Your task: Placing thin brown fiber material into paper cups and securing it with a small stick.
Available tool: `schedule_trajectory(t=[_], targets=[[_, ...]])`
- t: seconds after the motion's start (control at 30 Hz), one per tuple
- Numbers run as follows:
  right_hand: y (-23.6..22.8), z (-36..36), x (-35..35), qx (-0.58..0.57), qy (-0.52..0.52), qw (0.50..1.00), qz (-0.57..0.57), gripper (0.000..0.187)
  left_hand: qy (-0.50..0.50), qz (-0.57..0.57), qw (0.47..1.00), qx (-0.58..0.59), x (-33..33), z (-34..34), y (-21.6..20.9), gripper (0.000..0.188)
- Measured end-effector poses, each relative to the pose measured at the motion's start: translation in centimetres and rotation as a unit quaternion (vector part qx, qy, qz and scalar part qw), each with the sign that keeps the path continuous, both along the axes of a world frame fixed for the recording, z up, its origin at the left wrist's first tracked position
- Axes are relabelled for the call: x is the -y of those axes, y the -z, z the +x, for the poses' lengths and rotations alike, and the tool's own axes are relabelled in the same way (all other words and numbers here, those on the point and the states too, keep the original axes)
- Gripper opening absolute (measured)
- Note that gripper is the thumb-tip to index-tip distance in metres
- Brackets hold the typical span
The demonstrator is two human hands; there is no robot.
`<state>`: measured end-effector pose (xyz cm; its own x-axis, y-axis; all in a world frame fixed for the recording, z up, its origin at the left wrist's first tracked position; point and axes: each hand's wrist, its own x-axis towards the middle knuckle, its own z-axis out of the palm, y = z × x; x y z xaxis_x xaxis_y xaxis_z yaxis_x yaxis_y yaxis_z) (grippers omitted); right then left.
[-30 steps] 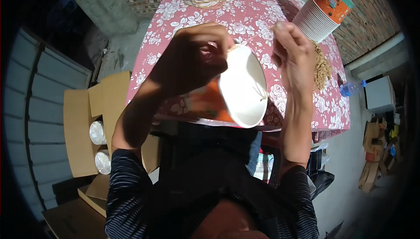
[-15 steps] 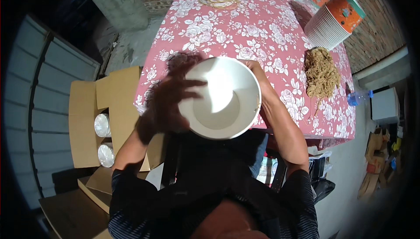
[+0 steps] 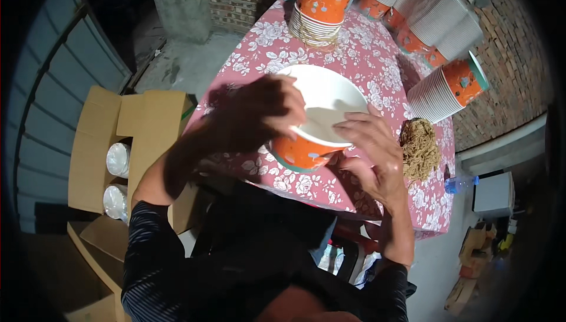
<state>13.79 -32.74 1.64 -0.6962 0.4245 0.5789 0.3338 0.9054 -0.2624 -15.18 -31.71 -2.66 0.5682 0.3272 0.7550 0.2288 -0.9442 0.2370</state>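
Observation:
In front of me a large paper bucket (image 3: 302, 150) stands on the tablecloth, orange outside with a green base band and a white inside. My left hand (image 3: 274, 107), shadowed and a little blurred, is closed at the bucket's left rim, fingers curled over it. At the right rim is my right hand (image 3: 377, 151); its fingers stretch over the edge and the thumb stands apart below, outside the wall. A heap of tan string (image 3: 420, 148) lies on the table just right of that hand.
Nested buckets (image 3: 321, 12) stand at the far edge, string around their rims. Another stack (image 3: 448, 89) leans at the right; wrapped stacks (image 3: 430, 18) stand behind. A plastic bottle (image 3: 460, 185) lies by the table's right edge. Left is an open cardboard box (image 3: 154, 119) with wrapped rolls (image 3: 118, 160).
The bucket has gone from being held mouth toward me to standing on the table, farther right. My right hand has shifted from its far side to the right rim. The view has tilted up.

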Motion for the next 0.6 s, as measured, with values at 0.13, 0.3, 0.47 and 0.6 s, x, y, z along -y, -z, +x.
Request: schedule_trajectory(t=[0.13, 0.3, 0.47, 0.6], targets=[[-1.2, -1.2, -4.0, 0.027, 0.017, 0.999, 0.013, 0.02, -0.034, 0.077, 0.995, 0.055, -4.4, -0.6, -1.0, 0.014], [-4.5, -4.3, -16.1, -0.209, -0.002, 0.925, -0.317, 0.022, -0.264, 0.063, 0.918, 0.29, -4.6, -0.9, 1.0, 0.039], [-5.0, -6.6, -33.0, -0.232, 0.055, 0.918, -0.317, 0.034, -0.304, -0.121, 0.928, 0.178, -4.2, 1.3, 5.4, 0.06], [-3.3, -7.5, -44.7, -0.537, -0.077, 0.666, -0.513, 0.026, -0.359, -0.126, 0.917, 0.118, -5.6, 1.5, 7.7, 0.061]])
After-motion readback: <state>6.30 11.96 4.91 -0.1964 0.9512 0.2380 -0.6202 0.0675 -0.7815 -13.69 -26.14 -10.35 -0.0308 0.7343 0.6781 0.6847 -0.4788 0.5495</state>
